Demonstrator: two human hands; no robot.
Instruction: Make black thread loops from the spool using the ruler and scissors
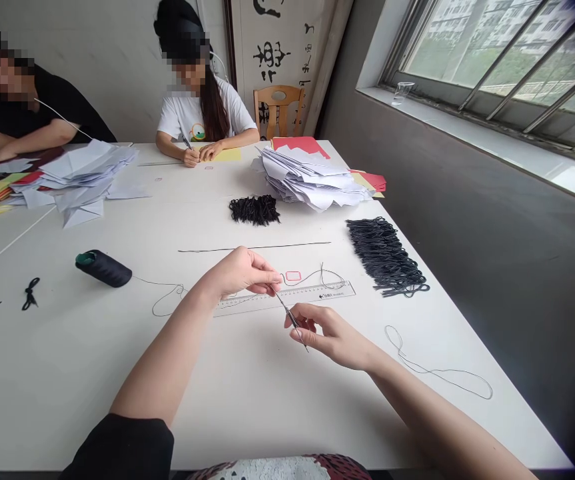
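Note:
My left hand [242,273] pinches a thin dark thread [167,293] between thumb and fingers, just above a clear plastic ruler [287,298]. That thread runs back across the white table [67,373] towards a black thread spool [103,269] with a green end. My right hand [330,337] grips a slim metal tool [292,320], perhaps tweezers or small scissors, whose upper tip meets the left fingers. A small red-outlined paper square [292,276] lies just beyond the ruler. Another loose thread loop [437,368] lies to the right of my right hand.
Two bundles of black cord loops [384,257] lie ahead, near folded white paper stacks [312,180] and red and yellow sheets [367,180]. Two co-workers [202,107] sit at the far side and left, their hands on the table. The table's right edge [467,300] drops away.

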